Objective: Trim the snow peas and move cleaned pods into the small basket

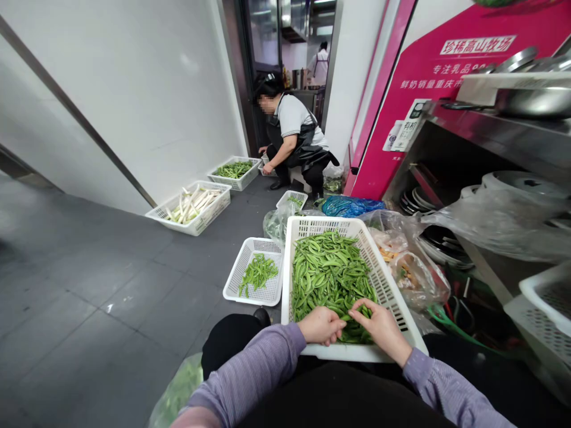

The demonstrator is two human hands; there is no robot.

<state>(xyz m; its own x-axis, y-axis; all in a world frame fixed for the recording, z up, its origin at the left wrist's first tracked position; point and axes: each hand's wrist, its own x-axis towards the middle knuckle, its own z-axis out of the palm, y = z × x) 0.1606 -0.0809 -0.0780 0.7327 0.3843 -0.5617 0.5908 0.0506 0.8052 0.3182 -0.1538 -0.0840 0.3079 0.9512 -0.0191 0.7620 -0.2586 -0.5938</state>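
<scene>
My left hand and my right hand are over the near end of a white plastic mesh basket, which rests on my lap. A heap of green pea pods fills it. My left fingers curl down against the pods, and what they hold is hidden. My right thumb and fingertips pinch a pod at the heap's near edge. A smaller white mesh basket sits on the floor to the left, holding a few thin green pods.
A co-worker crouches at the far wall beside a basket of green vegetables. A basket of white stalks stands nearer. Plastic bags lie to the right, below a steel shelf holding metal pans. The floor is grey tile.
</scene>
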